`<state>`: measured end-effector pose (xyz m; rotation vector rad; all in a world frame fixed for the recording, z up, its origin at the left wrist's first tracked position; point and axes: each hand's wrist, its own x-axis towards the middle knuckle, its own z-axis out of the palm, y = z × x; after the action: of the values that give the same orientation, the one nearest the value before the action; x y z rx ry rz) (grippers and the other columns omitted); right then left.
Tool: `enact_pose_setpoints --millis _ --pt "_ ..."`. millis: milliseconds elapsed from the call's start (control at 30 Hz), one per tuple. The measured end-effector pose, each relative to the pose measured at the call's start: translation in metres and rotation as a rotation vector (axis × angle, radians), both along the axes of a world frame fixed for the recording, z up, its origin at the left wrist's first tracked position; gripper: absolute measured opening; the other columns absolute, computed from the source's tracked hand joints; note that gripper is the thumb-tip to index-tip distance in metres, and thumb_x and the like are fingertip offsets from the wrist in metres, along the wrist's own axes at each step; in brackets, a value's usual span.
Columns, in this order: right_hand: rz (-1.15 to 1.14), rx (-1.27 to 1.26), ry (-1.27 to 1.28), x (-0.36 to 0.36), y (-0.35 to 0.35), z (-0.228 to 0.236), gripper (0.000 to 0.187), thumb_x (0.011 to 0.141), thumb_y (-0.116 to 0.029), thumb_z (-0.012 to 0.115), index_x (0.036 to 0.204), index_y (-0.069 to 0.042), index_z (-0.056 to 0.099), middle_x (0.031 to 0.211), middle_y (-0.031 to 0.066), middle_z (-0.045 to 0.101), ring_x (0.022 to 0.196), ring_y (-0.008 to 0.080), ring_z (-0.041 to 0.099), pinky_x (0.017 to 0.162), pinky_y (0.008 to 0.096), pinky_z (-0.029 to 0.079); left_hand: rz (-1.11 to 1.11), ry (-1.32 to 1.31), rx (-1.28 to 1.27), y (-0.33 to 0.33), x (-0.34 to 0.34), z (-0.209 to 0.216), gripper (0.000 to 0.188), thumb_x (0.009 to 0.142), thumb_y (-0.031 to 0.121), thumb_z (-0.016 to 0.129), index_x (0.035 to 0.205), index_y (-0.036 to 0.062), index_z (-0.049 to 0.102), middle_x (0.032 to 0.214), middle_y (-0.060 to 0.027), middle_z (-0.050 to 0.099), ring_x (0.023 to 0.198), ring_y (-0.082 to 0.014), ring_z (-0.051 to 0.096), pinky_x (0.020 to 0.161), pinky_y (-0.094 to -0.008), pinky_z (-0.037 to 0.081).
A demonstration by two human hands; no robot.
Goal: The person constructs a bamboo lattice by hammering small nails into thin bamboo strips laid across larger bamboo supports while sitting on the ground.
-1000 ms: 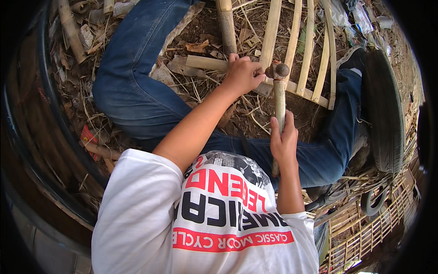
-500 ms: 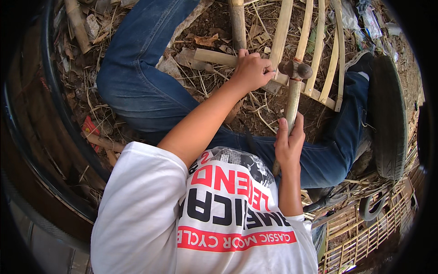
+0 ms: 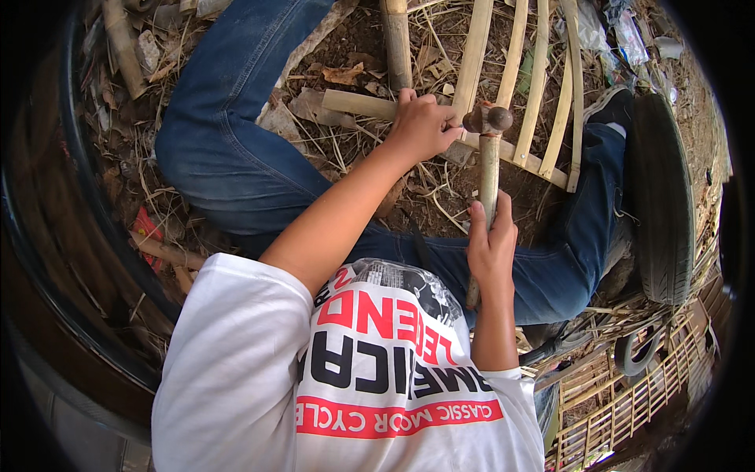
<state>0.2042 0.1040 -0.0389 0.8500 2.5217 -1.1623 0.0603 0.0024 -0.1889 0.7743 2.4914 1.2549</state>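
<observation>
My right hand (image 3: 493, 240) is wrapped around the wooden handle of a hammer (image 3: 488, 169). The rusty hammer head is up beside my left fingertips, over the bamboo. My left hand (image 3: 425, 126) is closed in a pinch where a flat bamboo crosspiece (image 3: 358, 105) meets an upright bamboo slat (image 3: 473, 55); whatever is between the fingertips is too small to make out. Several thin slats (image 3: 536, 86) fan out away from me to the right, joined to the crosspiece, which shows small nail heads. Under the joint lies a block of wood (image 3: 456, 154), partly hidden.
My legs in jeans (image 3: 236, 157) spread around the work. A tyre (image 3: 662, 200) stands at the right, with a woven bamboo lattice (image 3: 621, 401) below it. A bamboo pole (image 3: 396, 47) lies ahead. Dry leaves, straw and plastic litter (image 3: 629, 39) cover the ground.
The view has shifted slightly, so everything sits a little further left. The hammer head stays close to my left fingertips, and both hands keep their grips.
</observation>
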Motion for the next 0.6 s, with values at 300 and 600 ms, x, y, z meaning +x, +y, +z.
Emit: enact_pose_setpoints --millis 300,600 --pt "0.013 0.004 0.005 0.006 -0.005 -0.004 0.028 0.099 -0.018 0.054 0.118 0.001 0.047 0.067 0.0197 0.060 0.059 0.0327 0.064 0.055 0.0404 0.045 -0.001 0.011 -0.002 0.003 0.000 -0.006 0.019 0.071 0.028 0.080 0.069 0.0162 0.065 0.059 0.0062 0.057 0.070 -0.0159 0.055 0.086 -0.0385 0.033" --pt "-0.082 -0.041 0.039 0.003 -0.019 0.003 0.025 0.097 -0.017 0.056 0.115 0.000 0.049 0.069 0.0229 0.062 0.067 0.0450 0.064 0.059 0.0450 0.047 0.005 0.003 0.030 0.001 -0.002 -0.005 0.013 0.073 0.030 0.077 0.072 0.0190 0.070 0.059 0.0036 0.060 0.075 -0.0182 0.060 0.086 -0.0415 0.034"
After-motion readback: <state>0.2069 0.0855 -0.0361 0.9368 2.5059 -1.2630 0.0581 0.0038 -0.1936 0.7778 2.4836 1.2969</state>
